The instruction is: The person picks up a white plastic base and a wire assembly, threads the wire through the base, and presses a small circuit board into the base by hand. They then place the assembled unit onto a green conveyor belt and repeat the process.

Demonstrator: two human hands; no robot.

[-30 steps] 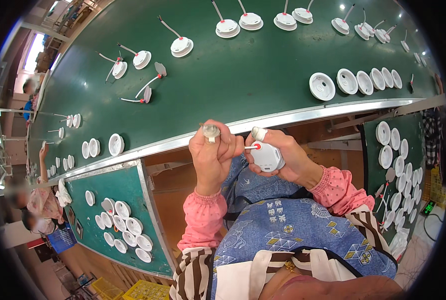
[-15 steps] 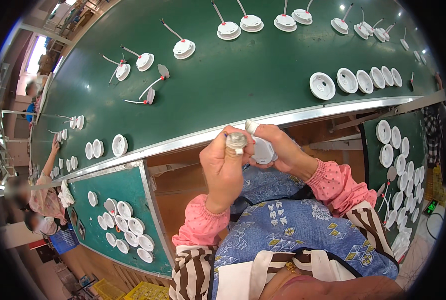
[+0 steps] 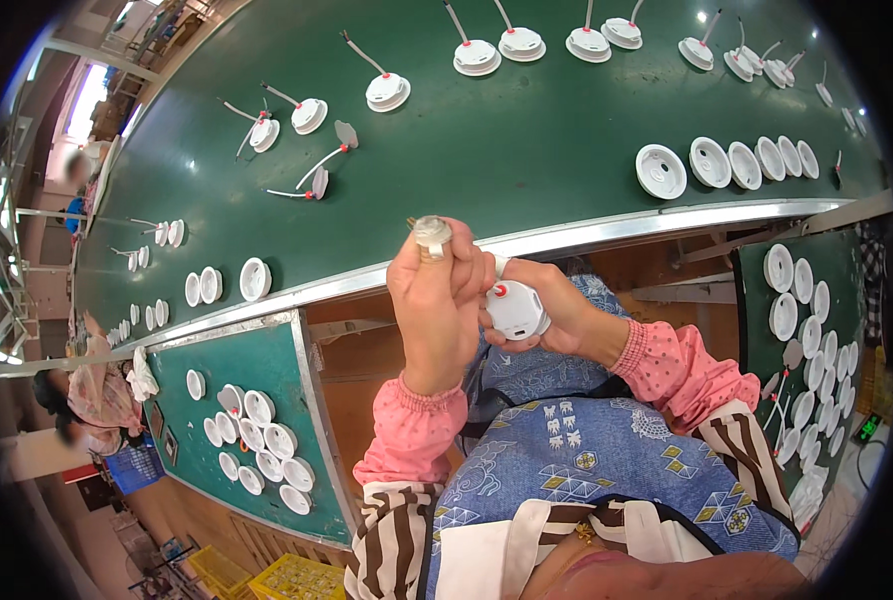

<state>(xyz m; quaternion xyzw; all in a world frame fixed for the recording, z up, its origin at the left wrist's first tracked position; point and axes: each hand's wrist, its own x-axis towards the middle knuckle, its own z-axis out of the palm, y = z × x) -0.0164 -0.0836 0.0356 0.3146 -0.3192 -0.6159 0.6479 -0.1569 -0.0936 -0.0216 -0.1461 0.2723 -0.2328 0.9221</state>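
My right hand [image 3: 558, 305] is closed round a white round lamp housing [image 3: 516, 312] with a red cable bushing on its face. It is held just off the green table's near edge, low in front of the apron. Beside it my left hand [image 3: 436, 300] makes a fist on the cable that comes out at the bushing. The palm and fingers hide most of this cable; small wire ends [image 3: 411, 222] poke out past the fist. Whitish tape [image 3: 432, 233] wraps the left thumb.
Housings with cables [image 3: 388, 92] stand along the table's far side. White ring-shaped cups [image 3: 660, 172] line its near right; more cups [image 3: 269, 465] lie on a lower left board and a right one [image 3: 783, 318]. A metal edge [image 3: 606, 222] borders the table. Another person [image 3: 101, 395] works at far left.
My left fist has moved up and left, away from the housing. The housing has tilted, so its face and red bushing now show. The whole view has shifted slightly.
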